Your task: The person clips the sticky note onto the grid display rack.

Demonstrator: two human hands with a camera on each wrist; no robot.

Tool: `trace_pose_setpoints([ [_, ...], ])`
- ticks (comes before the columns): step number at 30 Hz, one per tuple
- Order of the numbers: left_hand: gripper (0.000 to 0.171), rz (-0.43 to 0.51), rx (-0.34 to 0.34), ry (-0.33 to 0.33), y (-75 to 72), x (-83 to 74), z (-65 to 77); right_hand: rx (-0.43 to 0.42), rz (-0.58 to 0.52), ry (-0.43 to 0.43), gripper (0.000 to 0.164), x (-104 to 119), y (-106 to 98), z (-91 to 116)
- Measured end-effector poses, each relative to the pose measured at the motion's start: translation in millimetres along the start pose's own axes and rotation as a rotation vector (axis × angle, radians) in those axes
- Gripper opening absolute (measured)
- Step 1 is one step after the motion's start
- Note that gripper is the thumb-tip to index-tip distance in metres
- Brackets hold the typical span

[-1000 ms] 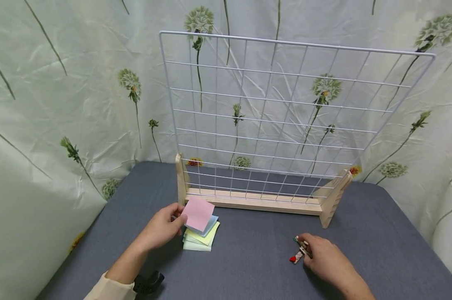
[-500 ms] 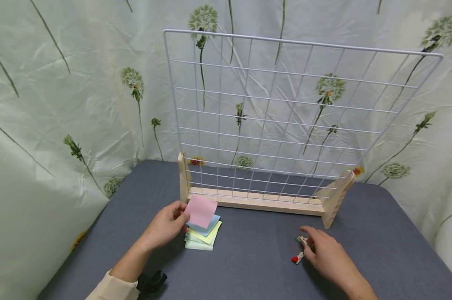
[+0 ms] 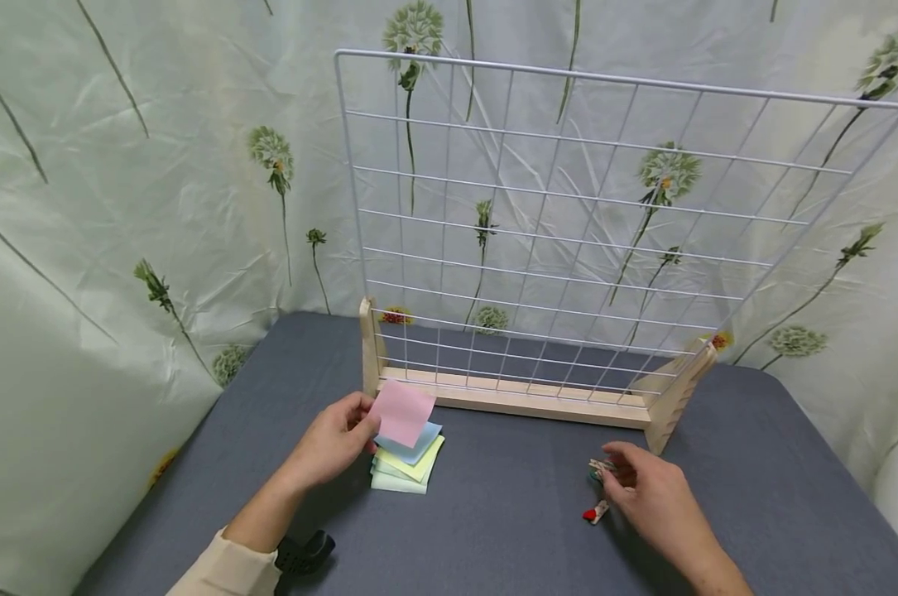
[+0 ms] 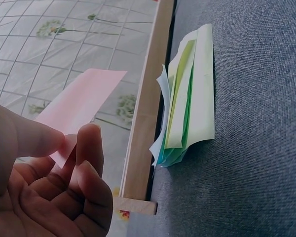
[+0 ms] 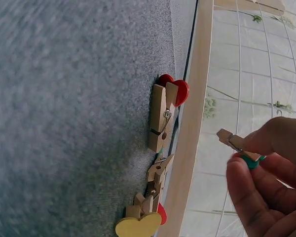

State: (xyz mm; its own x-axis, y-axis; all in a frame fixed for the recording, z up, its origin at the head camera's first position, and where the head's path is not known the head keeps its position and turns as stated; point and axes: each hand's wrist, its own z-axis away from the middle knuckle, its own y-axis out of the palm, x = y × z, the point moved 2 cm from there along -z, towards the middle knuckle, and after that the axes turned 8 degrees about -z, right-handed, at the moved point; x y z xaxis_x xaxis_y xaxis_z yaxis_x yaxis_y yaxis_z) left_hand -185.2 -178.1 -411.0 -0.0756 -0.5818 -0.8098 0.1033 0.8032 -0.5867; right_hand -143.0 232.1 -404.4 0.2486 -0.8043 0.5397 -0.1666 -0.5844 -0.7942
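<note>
My left hand (image 3: 337, 439) pinches a pink sticky note (image 3: 404, 411) by its edge, between thumb and fingers. The note is raised over a fanned stack of blue, yellow and pale green sticky notes (image 3: 400, 484) on the table. On the other side, my right hand (image 3: 655, 501) pinches a small wooden clothespin (image 5: 230, 139) with a green ornament, partly covered by the fingertips. Several more clothespins lie below that hand: one with a red heart (image 5: 180, 93), one with a yellow heart (image 5: 138, 226), and others between them.
Behind both hands stands a white wire grid (image 3: 553, 194) in a wooden base (image 3: 516, 399) with two upright ends. A flower-patterned cloth (image 3: 195, 165) hangs at the back and sides. A black strap (image 3: 303, 553) shows by the left wrist, over the dark grey table (image 3: 493, 513).
My right hand has drawn a clothespin up from the small group on the table. The left hand keeps the pink note raised. The head view has shifted slightly.
</note>
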Motion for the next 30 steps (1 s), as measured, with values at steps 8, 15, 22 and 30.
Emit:
trace_pose_setpoints([
  [8, 0.012, 0.004, -0.026, -0.002, -1.5, 2.0, 0.3, -0.081, 0.054, -0.050, 0.020, 6, 1, -4],
  [15, 0.013, 0.026, -0.064, 0.005, -0.8, 3.3, -1.0, -0.136, 0.049, -0.178, 0.023, 12, 5, -9],
  [22, 0.011, 0.058, -0.107, -0.049, 3.1, 5.4, -1.8, -0.173, 0.035, -0.270, 0.026, 23, 10, -16],
  [30, 0.016, 0.038, -0.156, -0.058, 3.3, 4.5, -3.3, -0.092, -0.012, -0.204, 0.027, 45, 18, -31],
])
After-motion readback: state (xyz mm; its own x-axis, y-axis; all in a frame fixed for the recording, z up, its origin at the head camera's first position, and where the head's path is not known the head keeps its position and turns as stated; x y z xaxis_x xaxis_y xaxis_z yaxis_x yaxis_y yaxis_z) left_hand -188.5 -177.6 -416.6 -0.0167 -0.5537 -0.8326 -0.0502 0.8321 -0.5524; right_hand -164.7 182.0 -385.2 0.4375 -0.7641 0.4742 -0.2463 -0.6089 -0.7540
